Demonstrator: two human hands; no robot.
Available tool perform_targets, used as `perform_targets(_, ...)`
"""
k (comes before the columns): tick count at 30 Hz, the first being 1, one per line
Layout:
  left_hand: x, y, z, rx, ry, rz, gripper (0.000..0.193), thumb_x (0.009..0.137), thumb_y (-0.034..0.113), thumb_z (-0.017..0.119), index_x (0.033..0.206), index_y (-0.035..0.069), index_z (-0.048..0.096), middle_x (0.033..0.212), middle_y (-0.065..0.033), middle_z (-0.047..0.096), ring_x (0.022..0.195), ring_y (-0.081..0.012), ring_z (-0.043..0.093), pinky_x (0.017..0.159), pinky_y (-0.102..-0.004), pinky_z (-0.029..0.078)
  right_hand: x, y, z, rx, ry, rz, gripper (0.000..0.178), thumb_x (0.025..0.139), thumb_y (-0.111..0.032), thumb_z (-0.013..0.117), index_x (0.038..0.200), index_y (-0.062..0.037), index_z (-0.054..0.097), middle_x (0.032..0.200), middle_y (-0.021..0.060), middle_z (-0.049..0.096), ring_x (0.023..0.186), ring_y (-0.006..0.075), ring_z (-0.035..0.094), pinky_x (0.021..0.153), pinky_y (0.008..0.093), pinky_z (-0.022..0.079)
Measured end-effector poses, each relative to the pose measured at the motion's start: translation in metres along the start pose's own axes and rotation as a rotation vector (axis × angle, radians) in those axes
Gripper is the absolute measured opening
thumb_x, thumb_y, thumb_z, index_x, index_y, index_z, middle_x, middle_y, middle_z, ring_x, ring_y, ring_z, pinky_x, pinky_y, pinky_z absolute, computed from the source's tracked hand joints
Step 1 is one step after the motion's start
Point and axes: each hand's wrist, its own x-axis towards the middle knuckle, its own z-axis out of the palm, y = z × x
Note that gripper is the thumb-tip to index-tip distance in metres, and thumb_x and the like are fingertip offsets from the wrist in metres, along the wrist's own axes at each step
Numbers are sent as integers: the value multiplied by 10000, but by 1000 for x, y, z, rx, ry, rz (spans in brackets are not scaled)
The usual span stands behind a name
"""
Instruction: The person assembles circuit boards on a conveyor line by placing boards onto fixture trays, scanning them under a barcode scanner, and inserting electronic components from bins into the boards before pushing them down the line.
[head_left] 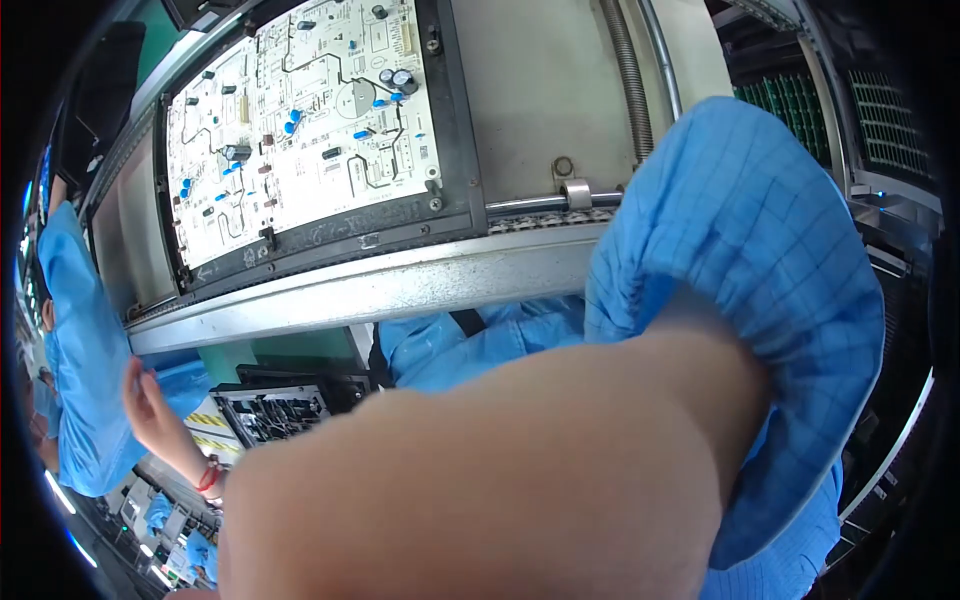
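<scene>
My right hand is very close to the camera and blurred, filling the lower middle of the picture. Its wrist comes out of a loose blue checked sleeve on the right. The fingers are out of sight, so whatever they touch is hidden. At the lower left, what appears to be my left hand is raised, with a red bracelet at the wrist. Its fingers are loosely apart and nothing shows in them. Past the metal rail lies a white circuit board in a dark frame, carrying capacitors and blue components.
A co-worker's blue sleeve stands at the far left. Below the rail sits a black tray of parts. A ribbed conduit runs along the grey panel at the top. Racks with green boards stand at the upper right.
</scene>
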Motion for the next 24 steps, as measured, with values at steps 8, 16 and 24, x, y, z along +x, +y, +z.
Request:
perform_targets(8, -134, -238, -13, 700, -111, -126, 444, 915, 321, 506, 1210, -11, 499, 1185, -254, 526, 1070, -407, 503, 889, -407, 413, 9, -23, 21, 84, -32, -100, 133, 785, -194, 552, 866, -89, 546, 712, 98, 549, 545, 273, 580, 465, 394, 470)
perform_targets(16, -151, -231, -9, 519, 13, -289, 392, 936, 290, 455, 1150, -28, 541, 1118, -236, 577, 1041, -384, 542, 871, -394, 432, 15, -39, 36, 108, -49, -123, 134, 787, -191, 549, 868, -86, 543, 713, 102, 550, 540, 279, 581, 461, 400, 472)
perform_targets(24, -138, -194, -15, 258, -26, -396, 311, 925, 211, 480, 1088, -35, 579, 1051, -188, 609, 967, -326, 575, 851, -355, 438, 27, -39, 26, 122, -47, -148, 134, 789, -188, 546, 871, -83, 540, 713, 106, 550, 535, 286, 583, 457, 407, 474)
